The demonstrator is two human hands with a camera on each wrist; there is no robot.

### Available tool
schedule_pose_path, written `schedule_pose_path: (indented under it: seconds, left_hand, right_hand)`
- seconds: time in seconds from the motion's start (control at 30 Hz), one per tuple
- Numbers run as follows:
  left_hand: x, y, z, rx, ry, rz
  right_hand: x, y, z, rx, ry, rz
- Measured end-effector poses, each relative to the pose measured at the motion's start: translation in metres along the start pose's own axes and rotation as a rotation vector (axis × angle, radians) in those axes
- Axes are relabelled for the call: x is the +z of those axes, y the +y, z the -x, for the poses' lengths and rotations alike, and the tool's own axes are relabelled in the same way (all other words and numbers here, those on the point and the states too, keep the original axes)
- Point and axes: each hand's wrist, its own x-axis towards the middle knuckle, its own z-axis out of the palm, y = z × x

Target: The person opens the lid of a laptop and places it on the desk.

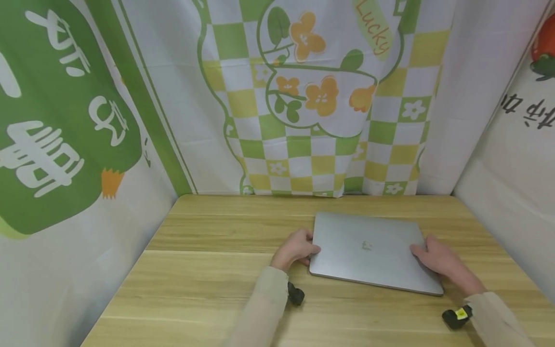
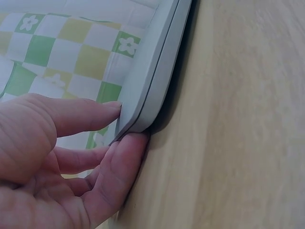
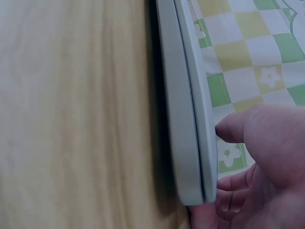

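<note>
Laptop [image 1: 368, 267]: silver, lid closed, set slightly askew right of the bench's [image 1: 199, 294] middle; whether its whole underside touches the wood, I cannot tell.
Left hand [image 1: 297, 248]: narrowly parted, gripping the left edge — thumb on the lid, fingers beneath.
Right hand [image 1: 440, 258]: likewise, pinching the right edge — thumb on top, fingers below.
Logo [image 1: 367, 246]: small mark mid-lid.
Checked cloth [image 1: 303, 166]: green, yellow and white, hanging behind the bench.

"Lucky" [image 1: 373, 26] on back curtain [image 1: 303, 166], Chinese [image 1: 41, 156] on side curtains [image 1: 130, 217]
</note>
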Motion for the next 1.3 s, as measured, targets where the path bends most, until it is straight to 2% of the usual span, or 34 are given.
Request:
schedule_pose_path:
  seconds: [0.37, 0.7, 1.3]
  left_hand:
    - [-0.005, -0.004, 0.004, 0.013, -0.008, 0.017]
    - [-0.009, -0.009, 0.009, 0.015, 0.0, -0.014]
    - [-0.015, -0.012, 0.014, 0.026, -0.01, -0.026]
  right_hand:
    - [0.004, -0.004, 0.0, 0.009, -0.002, -0.018]
    - [0.008, -0.01, 0.002, 0.003, -0.002, -0.026]
    - [0.01, -0.017, 0.001, -0.022, -0.019, 0.018]
